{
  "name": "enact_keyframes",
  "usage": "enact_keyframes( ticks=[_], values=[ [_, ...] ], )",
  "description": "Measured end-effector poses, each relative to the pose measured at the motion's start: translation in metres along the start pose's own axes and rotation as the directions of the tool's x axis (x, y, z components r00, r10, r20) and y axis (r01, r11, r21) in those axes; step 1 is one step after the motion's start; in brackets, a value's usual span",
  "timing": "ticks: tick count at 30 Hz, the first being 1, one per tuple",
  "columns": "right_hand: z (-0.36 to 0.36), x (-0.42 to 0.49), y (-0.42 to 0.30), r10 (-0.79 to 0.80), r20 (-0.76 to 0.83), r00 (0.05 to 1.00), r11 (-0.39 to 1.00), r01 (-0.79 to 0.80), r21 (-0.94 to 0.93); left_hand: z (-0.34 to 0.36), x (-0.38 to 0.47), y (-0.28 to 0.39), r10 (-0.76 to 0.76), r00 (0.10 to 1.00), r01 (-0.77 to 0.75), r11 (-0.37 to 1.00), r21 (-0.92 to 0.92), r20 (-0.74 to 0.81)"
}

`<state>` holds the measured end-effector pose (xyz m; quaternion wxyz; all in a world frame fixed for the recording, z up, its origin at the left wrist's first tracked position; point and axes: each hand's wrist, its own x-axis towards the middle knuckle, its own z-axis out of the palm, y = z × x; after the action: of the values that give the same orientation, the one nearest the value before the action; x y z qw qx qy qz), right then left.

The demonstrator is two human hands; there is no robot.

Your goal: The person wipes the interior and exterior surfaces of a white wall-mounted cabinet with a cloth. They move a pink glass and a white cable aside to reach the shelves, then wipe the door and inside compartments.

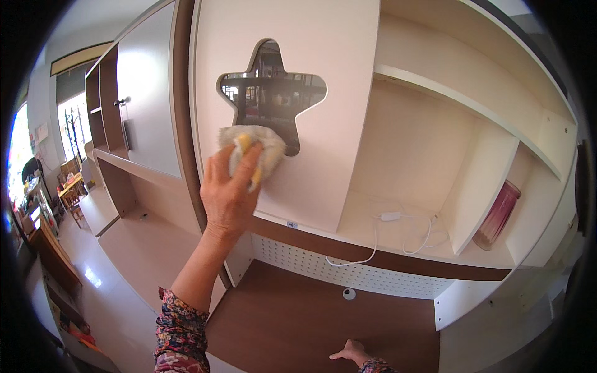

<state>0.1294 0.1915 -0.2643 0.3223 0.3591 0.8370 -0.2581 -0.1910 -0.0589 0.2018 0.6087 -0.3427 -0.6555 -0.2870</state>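
My left hand (231, 191) grips a bunched whitish cloth (268, 149) with yellow parts and presses it to a pale cabinet door (326, 154). The cloth covers the lower left point of the door's star-shaped glass pane (275, 95). Low in the view, my right hand (350, 352) is over the dark brown desktop (289, 303), holding nothing, with its thumb or a finger stretched to the left. Whether it touches the desktop I cannot tell. Flowered sleeves reach down both forearms.
Right of the door, open shelves hold a white cable with an inline switch (390, 216) and a pink ribbed glass vase (498, 215). A white perforated panel (326, 265) backs the desk, near a round cable hole (349, 293). Another cabinet (149, 88) stands left.
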Motion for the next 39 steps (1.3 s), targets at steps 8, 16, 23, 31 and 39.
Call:
enact_keyframes(
  ticks=[8,16,23,31,39],
  values=[
    [-0.006,0.008,0.001,-0.044,0.042,0.998,0.997,0.046,-0.058,0.001,-0.047,-0.002,-0.084,0.996,0.086,0.991,-0.102,0.026],
    [0.009,-0.021,-0.005,-0.082,-0.242,0.967,0.982,0.119,0.143,0.001,0.037,-0.045,-0.094,0.964,0.033,0.971,-0.237,-0.25],
    [0.017,-0.017,0.004,-0.141,-0.325,0.935,0.952,0.218,0.214,0.03,0.191,-0.086,-0.063,0.874,-0.065,0.968,-0.244,-0.482],
    [0.049,0.024,0.024,-0.181,-0.424,0.887,0.948,0.272,0.165,0.054,0.283,-0.13,-0.23,0.836,0.169,0.972,-0.165,-0.498],
    [0.024,0.001,0.01,-0.115,-0.258,0.959,0.962,0.173,0.213,0.047,0.215,-0.139,-0.395,0.844,0.312,0.912,-0.267,-0.363]
  ],
)
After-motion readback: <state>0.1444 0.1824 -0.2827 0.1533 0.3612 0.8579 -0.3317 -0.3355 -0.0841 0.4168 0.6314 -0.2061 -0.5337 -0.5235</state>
